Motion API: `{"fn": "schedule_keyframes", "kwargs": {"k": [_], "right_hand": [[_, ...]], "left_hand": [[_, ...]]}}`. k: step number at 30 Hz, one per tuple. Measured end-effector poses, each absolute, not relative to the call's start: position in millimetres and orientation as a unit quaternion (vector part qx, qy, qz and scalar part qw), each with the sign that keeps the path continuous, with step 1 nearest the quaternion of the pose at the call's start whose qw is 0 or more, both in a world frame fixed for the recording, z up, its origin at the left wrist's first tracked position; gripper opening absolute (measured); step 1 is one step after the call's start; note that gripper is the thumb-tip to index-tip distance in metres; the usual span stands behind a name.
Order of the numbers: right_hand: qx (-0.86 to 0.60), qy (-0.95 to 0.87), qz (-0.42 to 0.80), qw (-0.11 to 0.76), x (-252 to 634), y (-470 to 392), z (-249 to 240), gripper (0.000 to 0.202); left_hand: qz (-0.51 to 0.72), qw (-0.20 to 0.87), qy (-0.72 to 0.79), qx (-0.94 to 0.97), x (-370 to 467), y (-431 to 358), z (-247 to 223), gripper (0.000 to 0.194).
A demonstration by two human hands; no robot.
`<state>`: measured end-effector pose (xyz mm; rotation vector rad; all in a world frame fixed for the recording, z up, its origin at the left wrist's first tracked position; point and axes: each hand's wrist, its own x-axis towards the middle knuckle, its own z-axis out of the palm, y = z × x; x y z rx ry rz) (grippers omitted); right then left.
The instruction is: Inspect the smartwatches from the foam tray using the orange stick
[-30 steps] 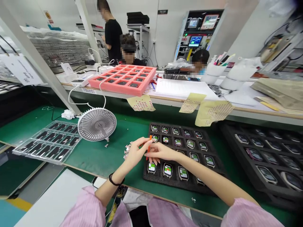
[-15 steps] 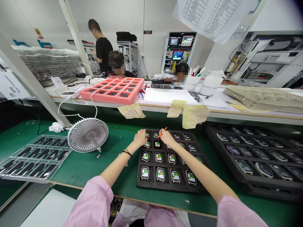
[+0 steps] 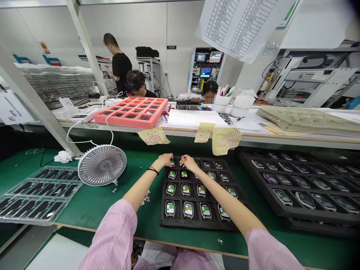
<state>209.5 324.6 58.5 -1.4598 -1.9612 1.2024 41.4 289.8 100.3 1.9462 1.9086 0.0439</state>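
Observation:
A black foam tray [image 3: 180, 222] on the green bench holds rows of watches with lit green, white and red screens. At its far left corner, my left hand [image 3: 165, 160] bends its fingers over a watch [image 3: 172, 163]; whether they grip it is unclear. Just right of it, my right hand [image 3: 189, 162] is closed on a thin orange tool [image 3: 184, 159], beside a watch tilted in the back row. Lower down, a watch [image 3: 170, 208] lies face up in the front left pocket.
A round grey fan [image 3: 102, 165] stands left, beside a clear tray [image 3: 53, 202] of black parts. More watches fill a dark tray [image 3: 277, 210] at right. The shelf bears a pink tray [image 3: 153, 122], papers and pots. Other people are beyond it.
The view has shifted slightly. My right hand has moved a little left with the orange tool, and the back-row watch beside it now looks tilted. My left hand stays at the tray's corner.

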Motion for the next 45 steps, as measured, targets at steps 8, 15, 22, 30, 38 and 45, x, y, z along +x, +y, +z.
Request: {"fn": "schedule_keyframes", "kwargs": {"k": [8, 15, 22, 30, 38, 45], "right_hand": [[-0.51, -0.653, 0.48, 0.289, 206, 321, 61, 0.032], [-0.435, -0.593, 0.558, 0.384, 243, 310, 71, 0.026], [-0.37, -0.556, 0.618, 0.414, 276, 293, 74, 0.035], [-0.351, -0.538, 0.639, 0.424, 283, 287, 71, 0.038], [-0.35, -0.528, 0.651, 0.418, 288, 278, 77, 0.036], [-0.36, -0.541, 0.636, 0.415, 289, 278, 75, 0.038]], "left_hand": [[0.158, 0.207, 0.7, 0.665, 40, 273, 87, 0.032], [0.336, 0.263, 0.679, 0.598, 42, 254, 71, 0.03], [0.416, 0.36, 0.639, 0.537, 50, 258, 54, 0.03], [0.388, 0.397, 0.619, 0.556, 50, 261, 59, 0.025], [0.319, 0.403, 0.621, 0.591, 50, 269, 67, 0.039], [0.318, 0.394, 0.625, 0.594, 53, 265, 69, 0.047]]}}
